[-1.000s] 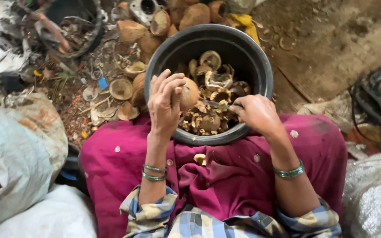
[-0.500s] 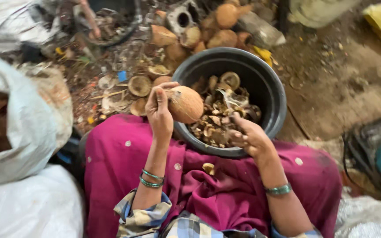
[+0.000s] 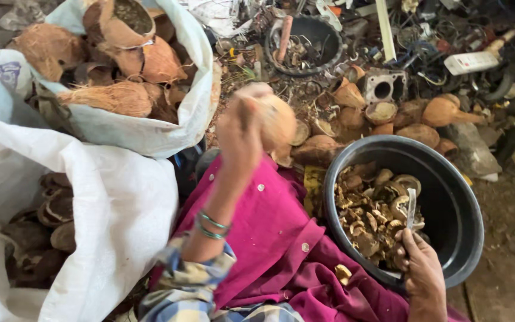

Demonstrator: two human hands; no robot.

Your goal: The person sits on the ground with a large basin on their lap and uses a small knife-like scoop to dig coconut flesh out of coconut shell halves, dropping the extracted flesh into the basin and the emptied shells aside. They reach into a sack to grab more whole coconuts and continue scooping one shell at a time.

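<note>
- The right hand [image 3: 421,271] grips a small metal tool [image 3: 410,209], resting on the rim of the black tub [image 3: 466,203] of shell pieces.
- The left hand [image 3: 242,134], raised and blurred, clasps a coconut shell [image 3: 278,122] over the pink cloth [image 3: 269,238].
- Beyond, a white sack [image 3: 150,134] holds husked coconuts.

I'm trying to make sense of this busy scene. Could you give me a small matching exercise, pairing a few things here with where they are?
Things:
1. coconut shell half
2. metal tool
3. black tub
4. white sack

Places:
A. to the person's left, with empty shells inside
B. raised in the left hand
C. held in the right hand over the tub
D. against the magenta lap, filled with shell pieces

Pairs: 1-B, 2-C, 3-D, 4-A
</note>
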